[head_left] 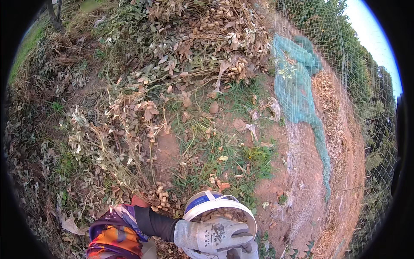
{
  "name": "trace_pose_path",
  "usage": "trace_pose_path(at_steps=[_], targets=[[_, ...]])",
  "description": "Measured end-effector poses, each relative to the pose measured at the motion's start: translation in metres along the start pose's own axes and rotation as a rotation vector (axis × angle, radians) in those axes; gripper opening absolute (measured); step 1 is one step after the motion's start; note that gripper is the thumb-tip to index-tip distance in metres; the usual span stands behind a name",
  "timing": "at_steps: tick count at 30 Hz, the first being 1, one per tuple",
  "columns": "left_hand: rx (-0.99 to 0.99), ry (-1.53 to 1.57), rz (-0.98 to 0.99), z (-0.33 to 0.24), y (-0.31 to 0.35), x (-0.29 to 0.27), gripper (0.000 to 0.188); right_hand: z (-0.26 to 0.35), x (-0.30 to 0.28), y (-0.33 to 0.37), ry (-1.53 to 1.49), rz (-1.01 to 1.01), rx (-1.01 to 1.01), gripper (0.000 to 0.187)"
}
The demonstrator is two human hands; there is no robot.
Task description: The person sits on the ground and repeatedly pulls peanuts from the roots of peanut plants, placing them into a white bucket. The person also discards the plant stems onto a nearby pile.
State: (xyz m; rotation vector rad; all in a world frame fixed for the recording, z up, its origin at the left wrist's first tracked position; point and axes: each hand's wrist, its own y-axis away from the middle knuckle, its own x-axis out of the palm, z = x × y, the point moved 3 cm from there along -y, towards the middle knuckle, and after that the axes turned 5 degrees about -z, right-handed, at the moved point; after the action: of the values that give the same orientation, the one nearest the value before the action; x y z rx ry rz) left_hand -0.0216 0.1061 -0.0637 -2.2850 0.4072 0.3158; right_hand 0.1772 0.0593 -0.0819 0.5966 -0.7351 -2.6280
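My left hand (209, 236), in a grey work glove with dark print, reaches in from the lower left over the near side of a white bucket (199, 210). Its fingers are bent and pressed together, pointing right; whatever they hold is hidden. Just below it, at the lower edge, shows part of my right hand (246, 251) in a similar glove, its fingers mostly covered. Peanuts (224, 213) in their shells lie inside the bucket. Beside my left sleeve, a pulled peanut plant (125, 170) lies with a cluster of pods (162, 197) at its root end.
A large heap of dried peanut plants (202, 39) with many pods lies ahead. Green netting (295, 82) is bunched at the right, along a wire-like net fence (345, 56). Grass (258, 159) and bare soil (271, 185) lie between the bucket and the fence.
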Motion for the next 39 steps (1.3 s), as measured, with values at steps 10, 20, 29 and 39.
trace_pose_path(at_steps=[10, 20, 29, 39], targets=[[0.001, 0.373, 0.801, -0.024, 0.051, 0.028, 0.046, 0.037, 0.019, 0.025, 0.887, 0.406, -0.474, 0.03], [-0.138, 0.325, 0.809, -0.03, 0.035, 0.024, 0.037, 0.025, -0.086, 0.033, 0.544, -0.597, -0.096, 0.068], [-0.319, -0.08, 0.061, 0.032, 0.075, -0.043, 0.065, -0.07, -0.237, 0.048, -0.092, -1.345, -0.012, 0.063], [-0.579, -1.182, 0.757, 0.104, 0.226, -0.056, 0.076, 0.03, -0.064, 0.024, 0.371, -0.583, -0.264, 0.045]])
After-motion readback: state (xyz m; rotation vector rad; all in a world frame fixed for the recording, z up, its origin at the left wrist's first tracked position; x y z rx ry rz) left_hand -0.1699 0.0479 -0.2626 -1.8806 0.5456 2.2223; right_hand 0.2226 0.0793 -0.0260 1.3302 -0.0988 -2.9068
